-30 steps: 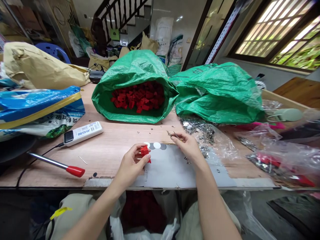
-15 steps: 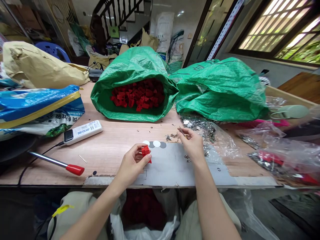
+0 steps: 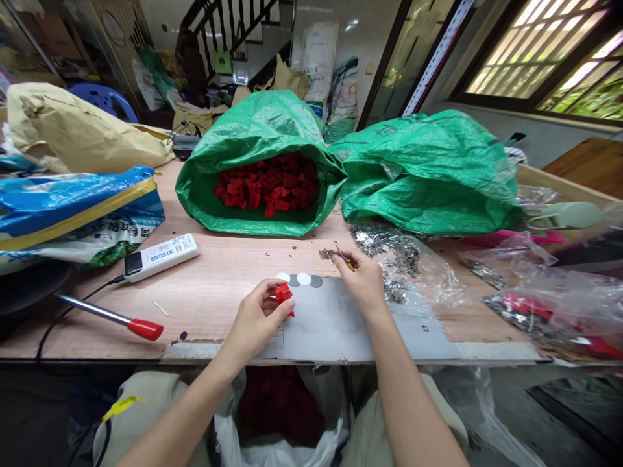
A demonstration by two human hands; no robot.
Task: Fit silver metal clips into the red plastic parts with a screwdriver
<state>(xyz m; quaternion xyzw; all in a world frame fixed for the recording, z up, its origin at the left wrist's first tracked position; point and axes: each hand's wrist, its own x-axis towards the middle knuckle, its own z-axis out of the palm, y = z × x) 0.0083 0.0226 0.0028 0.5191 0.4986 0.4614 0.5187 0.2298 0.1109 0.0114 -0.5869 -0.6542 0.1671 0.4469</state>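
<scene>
Between the thumb and fingers of my left hand (image 3: 257, 318) is a red plastic block (image 3: 283, 295), upright over the left part of the grey sheet (image 3: 321, 331). My right hand (image 3: 363, 282) is closed around slim tweezers (image 3: 346, 259), their tips pointing away from me. Small metal clips (image 3: 325, 254) lie in a pile close by the tips. Behind that hand, a clear plastic bag (image 3: 431, 285) spills more small metal parts (image 3: 396, 285) onto the table.
A green woven sack (image 3: 204, 211) full of red blocks (image 3: 267, 185) lies open at the back, beside another green sack (image 3: 428, 175). To the left are a white handheld device (image 3: 163, 256) and a red-handled lever (image 3: 146, 329). An open bag (image 3: 282, 447) of red pieces sits below the table edge.
My right hand has shifted left with the tweezers, bringing the tips to the small metal pile. My left hand stays in place with the red block.
</scene>
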